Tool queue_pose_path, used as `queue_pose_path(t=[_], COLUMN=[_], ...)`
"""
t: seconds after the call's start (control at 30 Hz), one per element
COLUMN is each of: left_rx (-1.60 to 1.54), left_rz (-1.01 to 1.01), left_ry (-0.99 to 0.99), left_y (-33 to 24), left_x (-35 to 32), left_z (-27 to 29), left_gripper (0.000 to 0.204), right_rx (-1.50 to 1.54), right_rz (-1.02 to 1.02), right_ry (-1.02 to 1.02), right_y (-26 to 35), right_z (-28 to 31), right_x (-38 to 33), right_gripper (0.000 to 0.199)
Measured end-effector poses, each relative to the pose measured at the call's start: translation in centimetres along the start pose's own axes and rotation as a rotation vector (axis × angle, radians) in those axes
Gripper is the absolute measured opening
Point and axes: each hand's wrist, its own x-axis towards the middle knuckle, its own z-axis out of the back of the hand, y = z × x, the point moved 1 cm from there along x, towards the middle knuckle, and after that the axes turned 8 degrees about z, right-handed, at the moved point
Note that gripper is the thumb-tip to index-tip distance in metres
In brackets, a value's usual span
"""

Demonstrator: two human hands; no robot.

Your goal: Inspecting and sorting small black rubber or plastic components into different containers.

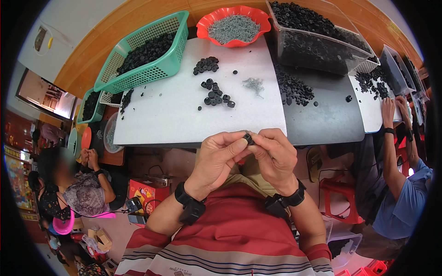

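Just off the near edge of the white work surface (184, 124), a small black plastic or rubber part (248, 138) sits between my fingertips. My left hand (215, 156) pinches it from one side with thumb and forefinger. From the other side my right hand (277, 155) closes on it, its fingertips touching those of the left. Whether a screw is also between the fingers I cannot make out. Beyond the hands lie loose round black parts (212, 97), with another black cluster (206, 65) behind them. A small heap of grey screws (254, 86) lies to their right.
At the back stand a green basket (152, 73) of black parts, a red wavy-rimmed bowl (201, 33) of screws and a clear bin (313, 57). More black parts (292, 87) cover the dark table (327, 124). People work at left (90, 193) and right (400, 202).
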Motion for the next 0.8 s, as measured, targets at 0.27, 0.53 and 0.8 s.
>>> queue_pose_path(t=[0.27,0.53,0.8], left_rx=[0.072,0.212,0.309], left_rz=[-0.021,-0.042,-0.045], left_ry=[-0.041,-0.042,-0.029], left_y=[0.1,-0.7,-1.0], left_x=[-0.1,-0.4,-0.2], left_z=[-0.2,-0.7,-0.9], left_gripper=[0.017,0.017,0.017], right_rx=[-0.016,-0.009,-0.016], right_rz=[0.053,0.021,-0.004], right_ry=[0.002,0.06,0.093], right_y=[-0.1,0.2,0.3], right_z=[0.2,0.8,1.6], right_x=[-0.2,0.1,0.6], right_gripper=[0.033,0.03,0.025])
